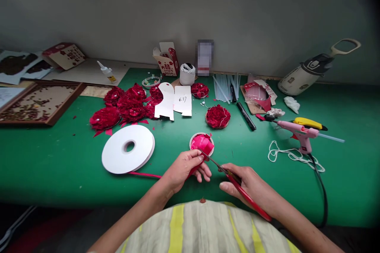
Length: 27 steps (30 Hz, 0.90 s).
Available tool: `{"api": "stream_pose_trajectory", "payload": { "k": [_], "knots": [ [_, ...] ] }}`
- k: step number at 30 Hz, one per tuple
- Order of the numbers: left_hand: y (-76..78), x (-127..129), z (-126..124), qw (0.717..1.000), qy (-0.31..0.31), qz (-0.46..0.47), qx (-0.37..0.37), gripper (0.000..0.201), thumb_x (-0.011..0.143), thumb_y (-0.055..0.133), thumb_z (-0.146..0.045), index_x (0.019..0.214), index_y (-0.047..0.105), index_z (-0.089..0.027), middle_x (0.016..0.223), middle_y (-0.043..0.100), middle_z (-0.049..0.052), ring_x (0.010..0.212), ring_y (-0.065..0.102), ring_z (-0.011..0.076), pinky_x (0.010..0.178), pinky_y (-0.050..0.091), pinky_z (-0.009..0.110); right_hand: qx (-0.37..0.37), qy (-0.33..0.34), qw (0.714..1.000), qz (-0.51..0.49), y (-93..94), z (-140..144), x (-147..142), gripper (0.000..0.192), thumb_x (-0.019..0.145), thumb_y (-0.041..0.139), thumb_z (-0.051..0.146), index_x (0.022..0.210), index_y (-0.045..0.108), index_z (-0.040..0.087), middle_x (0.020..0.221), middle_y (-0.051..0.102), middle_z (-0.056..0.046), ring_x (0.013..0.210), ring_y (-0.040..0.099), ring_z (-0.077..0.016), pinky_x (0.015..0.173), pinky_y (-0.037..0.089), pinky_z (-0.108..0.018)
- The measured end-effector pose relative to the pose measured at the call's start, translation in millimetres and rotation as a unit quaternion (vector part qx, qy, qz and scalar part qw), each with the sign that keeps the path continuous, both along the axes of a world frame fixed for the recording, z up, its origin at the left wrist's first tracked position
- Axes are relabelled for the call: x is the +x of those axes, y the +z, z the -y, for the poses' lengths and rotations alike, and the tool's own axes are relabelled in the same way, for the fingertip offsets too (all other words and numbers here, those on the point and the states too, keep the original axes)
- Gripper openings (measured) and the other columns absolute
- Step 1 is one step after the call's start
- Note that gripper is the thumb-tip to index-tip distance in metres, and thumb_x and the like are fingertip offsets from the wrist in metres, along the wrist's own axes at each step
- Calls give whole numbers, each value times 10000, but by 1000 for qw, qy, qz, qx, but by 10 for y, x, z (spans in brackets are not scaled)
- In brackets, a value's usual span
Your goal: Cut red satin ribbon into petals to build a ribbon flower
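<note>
My left hand (185, 168) pinches the end of a red ribbon (145, 174) between thumb and fingers. That ribbon runs back to a large white spool (114, 152) lying on the left. In my right hand (246, 184) is a pair of red-handled scissors (246, 197), its blades reaching to the ribbon at my left fingertips. Whether the blades are parted is hard to tell. Just beyond my fingers sits a small round dish (211, 139) filled with pink-red ribbon pieces. A finished-looking red ribbon flower (218, 116) lies behind it.
Several red flowers (130, 104) cluster at left behind the spool. A pink glue gun (299, 134), yellow cutter (308, 123) and white cord (282, 154) lie right. Glue sticks (224, 87), a black marker (246, 116), thread (187, 75) and a bottle (303, 75) stand or lie farther back.
</note>
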State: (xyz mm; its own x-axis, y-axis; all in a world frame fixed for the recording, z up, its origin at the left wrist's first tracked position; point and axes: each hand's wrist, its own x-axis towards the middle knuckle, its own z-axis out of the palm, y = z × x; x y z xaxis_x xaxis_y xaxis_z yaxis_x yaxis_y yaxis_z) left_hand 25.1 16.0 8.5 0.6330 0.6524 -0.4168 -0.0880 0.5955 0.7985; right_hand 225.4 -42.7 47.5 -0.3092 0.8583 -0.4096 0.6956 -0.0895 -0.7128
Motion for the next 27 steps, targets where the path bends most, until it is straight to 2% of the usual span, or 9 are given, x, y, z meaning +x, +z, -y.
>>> {"api": "stream_pose_trajectory", "payload": {
  "k": [10, 19, 23, 27],
  "knots": [
    [-66, 4, -40, 1000, 3, -3, -14, 203, 853, 466, -322, 822, 494, -123, 692, 673, 118, 577, 640, 164, 457, 407, 193, -6, -5, 1000, 8, -102, -17, 38, 394, 793, 507, 555, 948, 607, 207, 576, 391, 53, 533, 301, -102, 523, 293, -207],
    [-73, 4, -74, 998, 29, -29, -43, 237, 824, 508, -357, 778, 494, -124, 663, 662, 97, 550, 631, 152, 437, 407, 186, 28, -14, 999, 38, -222, -144, 12, 415, 789, 493, 560, 777, 627, 167, 512, 401, 43, 496, 322, -97, 475, 259, -210],
    [-1, -103, -36, 998, 30, -53, -24, 258, 823, 511, -386, 819, 519, -128, 670, 657, 82, 547, 621, 144, 435, 398, 187, 13, -4, 1000, 24, -177, -164, 43, 415, 780, 499, 571, 811, 618, 174, 545, 465, 32, 507, 373, -107, 495, 300, -215],
    [64, -226, 3, 996, 57, -75, 10, 232, 850, 472, -351, 837, 524, -125, 681, 648, 76, 545, 604, 136, 443, 391, 194, -28, 11, 999, -32, -41, -123, 110, 407, 800, 494, 553, 881, 595, 167, 629, 496, 28, 553, 394, -105, 521, 337, -210]
  ]
}}
